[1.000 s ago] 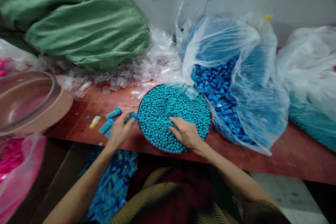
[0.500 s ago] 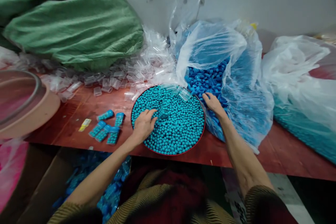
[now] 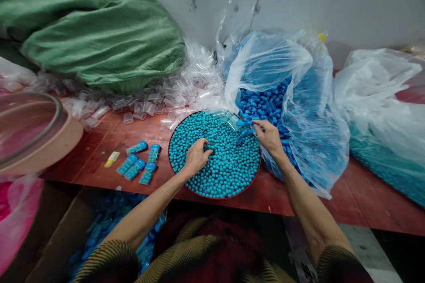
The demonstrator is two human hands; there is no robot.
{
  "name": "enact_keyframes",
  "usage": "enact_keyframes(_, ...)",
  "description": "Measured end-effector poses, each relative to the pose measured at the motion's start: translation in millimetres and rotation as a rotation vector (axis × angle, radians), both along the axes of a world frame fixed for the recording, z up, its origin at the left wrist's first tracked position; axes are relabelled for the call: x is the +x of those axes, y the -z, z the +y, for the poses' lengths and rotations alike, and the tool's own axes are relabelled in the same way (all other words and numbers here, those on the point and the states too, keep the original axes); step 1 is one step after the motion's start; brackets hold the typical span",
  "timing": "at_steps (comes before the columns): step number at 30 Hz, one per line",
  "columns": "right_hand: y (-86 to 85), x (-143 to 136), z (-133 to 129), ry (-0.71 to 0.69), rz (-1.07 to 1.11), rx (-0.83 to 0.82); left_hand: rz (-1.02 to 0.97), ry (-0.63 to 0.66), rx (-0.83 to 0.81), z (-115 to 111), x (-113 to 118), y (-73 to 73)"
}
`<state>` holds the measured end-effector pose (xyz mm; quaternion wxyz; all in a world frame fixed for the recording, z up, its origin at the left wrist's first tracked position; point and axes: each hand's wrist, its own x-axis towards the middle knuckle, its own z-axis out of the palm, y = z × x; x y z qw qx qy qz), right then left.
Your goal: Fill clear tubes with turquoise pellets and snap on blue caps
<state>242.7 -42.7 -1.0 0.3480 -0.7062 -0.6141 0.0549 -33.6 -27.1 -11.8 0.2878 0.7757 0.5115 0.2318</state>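
A round red-rimmed tray [image 3: 260, 169] full of turquoise beads [image 3: 219, 172] sits in front of me. My left hand [image 3: 197, 157] is over the beads, its fingers curled round what looks like a small clear container [image 3: 209, 145], mostly hidden and hard to tell from the beads. At the tray's right edge, my right hand [image 3: 268, 138] pinches blue plastic caps [image 3: 245, 123]; a few show at its fingertips. Behind that hand, an open clear bag [image 3: 308, 110] holds many more blue caps. Several empty clear containers [image 3: 229, 117] lie on the tray's far side.
Several filled, capped containers [image 3: 134, 168] and a small yellow-and-white piece [image 3: 112, 159] lie left on the red table [image 3: 99, 141]. Loose clear containers [image 3: 172, 93] spill beside a green sack [image 3: 106, 31]. A pink basin [image 3: 71, 141] stands left, a beaded bag [image 3: 378, 97] right.
My right hand has come left from the bag to the tray's edge, now with blue caps in its fingers. My left hand stays over the beads, shifted slightly right.
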Motion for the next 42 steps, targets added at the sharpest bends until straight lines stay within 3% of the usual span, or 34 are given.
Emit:
enact_keyframes(3, -5.7, 12, 16, 0.099, 0.072, 0.052, -0.026, -0.004, 0.004, -1, -2, 0.4)
enact_keyframes(5, -6.4, 11, 23, 0.062, 0.071, 0.049, -0.038, -0.001, 0.0, -1, -3, -0.5)
enact_keyframes(9, -5.6, -9, 29, -0.13, -0.153, -0.061, -0.036, 0.026, -0.006, -1, -3, -3.2)
enact_keyframes(12, -11.4, -24, 28, -0.13, -0.343, -0.145, -0.027, 0.039, -0.004, 0, -2, -4.2)
enact_keyframes(14, -18.7, -33, 25, -0.099, -0.408, -0.086, -0.024, 0.039, -0.005, 1, -1, -3.8)
enact_keyframes(17, -26.9, -49, 11, -0.194, -0.433, -0.04, -0.044, 0.046, -0.015, 2, -3, -3.1)
enact_keyframes(20, -23.5, -71, -10, -0.333, -0.518, -0.172, -0.054, 0.063, -0.049, 3, -6, -5.1)
enact_keyframes(23, -13.9, -87, -27, -0.357, -0.617, -0.305, -0.029, 0.079, -0.078, 5, -10, -10.8)
enact_keyframes(25, -11.1, -91, -30, -0.314, -0.584, -0.311, -0.013, 0.082, -0.098, 7, -11, -15.0)
enact_keyframes(28, -14.3, -93, -24, -0.273, -0.408, -0.189, -0.038, 0.098, -0.118, 9, -11, -18.4)
enact_keyframes(31, -15.3, -101, -18, -0.362, -0.197, -0.073, -0.12, 0.134, -0.123, 12, -10, -18.0)
enact_keyframes(34, -8.5, -106, -19, -0.428, -0.089, -0.058, -0.227, 0.153, -0.171, 13, -10, -16.5)
enact_keyframes(38, -4.3, -95, -26, -0.468, -0.043, -0.123, -0.357, 0.16, -0.398, 11, -12, -16.3)
enact_keyframes(42, -14.1, -93, -29, -0.354, 0.182, -0.106, -0.418, 0.168, -0.548, 9, -10, -18.5)
